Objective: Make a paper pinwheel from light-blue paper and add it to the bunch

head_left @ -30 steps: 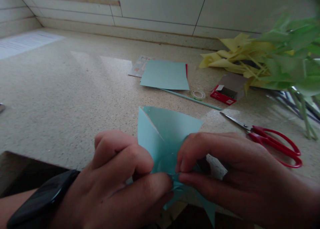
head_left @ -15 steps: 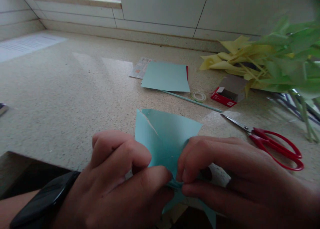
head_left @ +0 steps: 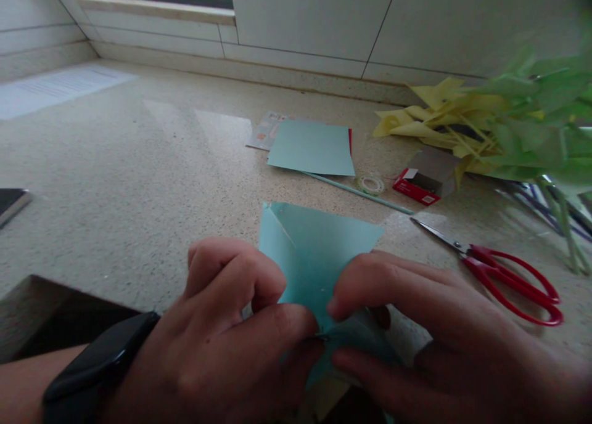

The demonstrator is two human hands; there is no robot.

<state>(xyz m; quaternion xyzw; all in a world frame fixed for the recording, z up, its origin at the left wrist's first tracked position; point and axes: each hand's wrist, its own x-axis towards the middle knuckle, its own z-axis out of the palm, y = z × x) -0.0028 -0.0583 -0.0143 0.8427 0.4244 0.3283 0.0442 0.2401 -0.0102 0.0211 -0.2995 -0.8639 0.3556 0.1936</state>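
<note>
A light blue sheet of paper (head_left: 314, 245), with slits cut in from its corners, is held up in front of me. My left hand (head_left: 240, 331) is closed on it, thumb and index finger pinching near the sheet's centre. A tiny thin dark piece (head_left: 324, 336) shows at the thumb tip, too small to name. My right hand (head_left: 416, 331) is beside the paper's right side, its thumb and index finger apart. Its other fingers are partly hidden. To the right lie red-handled scissors (head_left: 490, 264), blades pointing away to the left.
Further back are a pale blue stack of paper (head_left: 312, 146), a thin blue stick (head_left: 361, 191), a tape roll (head_left: 370, 183) and an open small red box (head_left: 416, 187). Yellow and green paper pinwheels (head_left: 504, 122) stand back right. A dark opening (head_left: 69, 319) lies front left.
My right thumb and index finger have parted from their pinch at the paper's centre. The left hand keeps its pinch. The view has shifted slightly.
</note>
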